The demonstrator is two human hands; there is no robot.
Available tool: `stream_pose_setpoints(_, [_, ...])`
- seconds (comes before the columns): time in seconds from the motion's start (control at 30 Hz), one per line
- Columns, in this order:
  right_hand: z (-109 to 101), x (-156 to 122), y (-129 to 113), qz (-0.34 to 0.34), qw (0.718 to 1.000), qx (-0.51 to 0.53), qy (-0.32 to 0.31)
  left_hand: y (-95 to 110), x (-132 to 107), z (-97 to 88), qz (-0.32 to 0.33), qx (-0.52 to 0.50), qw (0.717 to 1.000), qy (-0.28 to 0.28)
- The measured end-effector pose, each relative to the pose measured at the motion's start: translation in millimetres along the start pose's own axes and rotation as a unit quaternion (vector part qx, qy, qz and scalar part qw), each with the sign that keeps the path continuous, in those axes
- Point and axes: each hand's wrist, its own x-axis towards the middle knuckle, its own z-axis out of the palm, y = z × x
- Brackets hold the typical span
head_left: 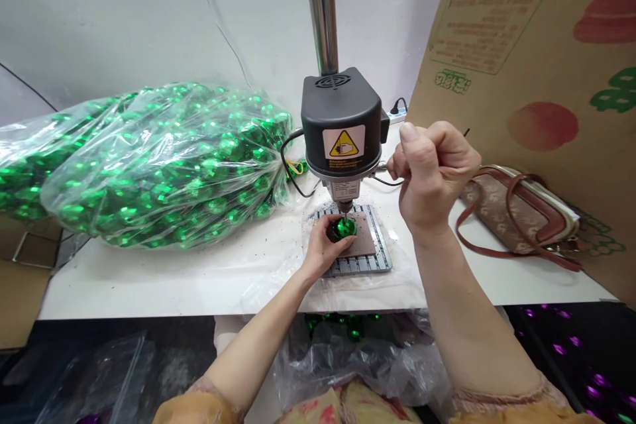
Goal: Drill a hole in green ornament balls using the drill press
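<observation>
My left hand curls thumb and fingers around a shiny green faceted ball. That ball rests on a flat board over the slotted metal base of a small black drill press. Directly above it is the drill chuck, its tip at or very near the ball's top; exact contact is too small to tell. On the machine's right side, my right hand is closed in a fist on the feed lever, most of which the fingers hide.
Clear plastic bags of green balls fill the table's left side. At right, a brown handbag leans by a large carton. A steel column rises behind the drill. More green balls lie in plastic below the table edge.
</observation>
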Motion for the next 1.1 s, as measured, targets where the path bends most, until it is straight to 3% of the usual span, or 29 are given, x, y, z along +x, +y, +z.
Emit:
stream_pose_setpoints(0.2, [1, 0, -2, -0.004, 1.000, 0.001, -0.001, -7, -5, 12.5, -0.009, -0.050, 0.999, -0.010])
stream_pose_setpoints(0.43, [0, -1, -1, -0.009, 1.000, 0.007, -0.001, -9, -2, 9.2, -0.016, -0.055, 0.998, -0.015])
stream_pose_setpoints(0.7, [-9, -20, 8, -0.087, 0.996, 0.021, -0.003, -9, -4, 7.4, -0.002, -0.023, 1.000, -0.016])
stream_pose_setpoints(1.1, [-17, -37, 28, -0.141, 0.990, 0.010, 0.024, -6, -6, 7.0, 0.011, -0.015, 1.000, -0.005])
